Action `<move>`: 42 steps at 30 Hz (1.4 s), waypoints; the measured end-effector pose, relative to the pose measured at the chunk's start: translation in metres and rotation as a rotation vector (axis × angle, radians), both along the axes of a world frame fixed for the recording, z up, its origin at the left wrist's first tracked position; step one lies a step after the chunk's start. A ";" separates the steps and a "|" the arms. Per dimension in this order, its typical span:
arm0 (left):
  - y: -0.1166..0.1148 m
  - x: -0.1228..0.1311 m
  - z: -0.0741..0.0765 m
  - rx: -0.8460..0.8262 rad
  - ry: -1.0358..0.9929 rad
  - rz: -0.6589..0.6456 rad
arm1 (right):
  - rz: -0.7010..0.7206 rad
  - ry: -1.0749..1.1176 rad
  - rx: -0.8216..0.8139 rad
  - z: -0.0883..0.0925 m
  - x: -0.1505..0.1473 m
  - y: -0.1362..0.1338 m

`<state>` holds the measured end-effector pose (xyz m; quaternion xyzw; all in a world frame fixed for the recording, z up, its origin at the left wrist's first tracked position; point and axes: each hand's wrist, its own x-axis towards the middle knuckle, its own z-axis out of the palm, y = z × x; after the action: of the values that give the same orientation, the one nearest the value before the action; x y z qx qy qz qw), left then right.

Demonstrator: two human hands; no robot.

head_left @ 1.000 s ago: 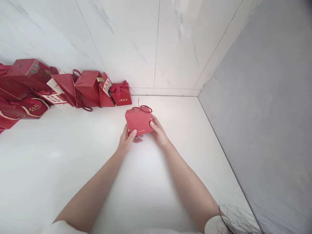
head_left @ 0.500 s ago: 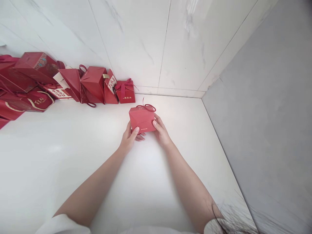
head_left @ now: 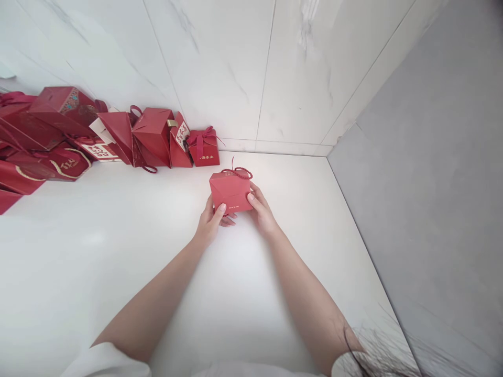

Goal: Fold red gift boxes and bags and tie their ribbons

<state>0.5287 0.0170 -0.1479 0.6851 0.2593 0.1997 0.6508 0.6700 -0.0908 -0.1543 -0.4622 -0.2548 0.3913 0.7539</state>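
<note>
The left hand [head_left: 208,224] is curled around the lower left corner of the red box [head_left: 231,191], thumb on the front, with fingertips showing below the bottom edge. The right hand [head_left: 262,213] grips the lower right side, its thumb on the front and other fingers behind. Both are partly closed, only as wide as the box lets them be.

The box is between the hands, over the bench [head_left: 236,293], its front turned towards the wearer and small pale print near the bottom edge. Whether its base touches the bench I cannot tell. A twisted red cord [head_left: 240,173] loops over its top.

Just beyond, to the left, stands a small carton [head_left: 204,156] with gold characters and a bow [head_left: 201,137]. Leftward from it runs a row of red cartons: a narrow one with a white label [head_left: 182,135], a faceted one [head_left: 153,133], then a pointed one [head_left: 118,131]. Further left are a patterned carton [head_left: 58,112] and, in front of it, a bag [head_left: 73,165] with cream rope handles.

Behind the row rises a veined tile wall [head_left: 220,63]; a grey panel [head_left: 424,183] borders the bench on the right. White sleeves [head_left: 108,362] show at the bottom.
</note>
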 end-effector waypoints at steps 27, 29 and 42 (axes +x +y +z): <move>0.002 0.001 -0.004 0.002 -0.002 0.004 | -0.012 -0.006 0.000 -0.002 0.000 0.001; 0.002 0.000 -0.004 0.000 0.004 0.006 | -0.015 -0.006 0.006 -0.003 0.000 0.002; 0.002 0.001 -0.003 -0.007 0.022 0.012 | -0.031 -0.005 0.009 -0.009 0.001 0.004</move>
<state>0.5298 0.0188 -0.1512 0.6833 0.2710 0.1951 0.6493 0.6711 -0.0864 -0.1632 -0.4637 -0.2513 0.3771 0.7613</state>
